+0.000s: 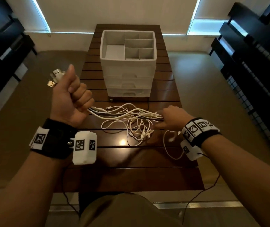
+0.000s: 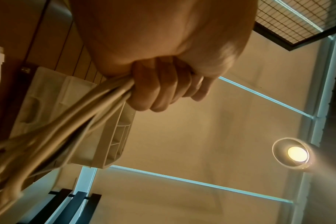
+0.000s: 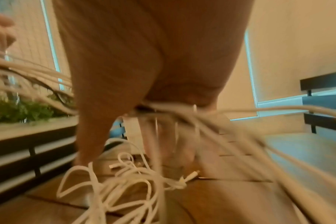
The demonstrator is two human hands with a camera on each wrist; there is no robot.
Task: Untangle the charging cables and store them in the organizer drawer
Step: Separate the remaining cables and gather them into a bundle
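My left hand (image 1: 75, 97) is raised at the table's left edge, fist closed round a bundle of white charging cables (image 1: 124, 114); their USB plugs (image 1: 55, 77) stick out above the thumb. The cables stretch rightward to my right hand (image 1: 170, 117), which grips the same bundle low over the table. Loose loops and cable ends (image 1: 135, 130) hang and lie tangled on the wood between the hands. The white organizer (image 1: 127, 63) stands at the table's far middle, its drawers shut and its top compartments bare. In the left wrist view the fingers (image 2: 159, 89) wrap the cables (image 2: 67, 121). The right wrist view is blurred, with cables (image 3: 113, 186) below.
The dark slatted wooden table (image 1: 131, 161) is narrow, with floor on both sides. Black shelving (image 1: 254, 66) stands at the right and dark furniture (image 1: 1, 46) at the left. A thin black wire (image 1: 147, 102) runs by the organizer's base.
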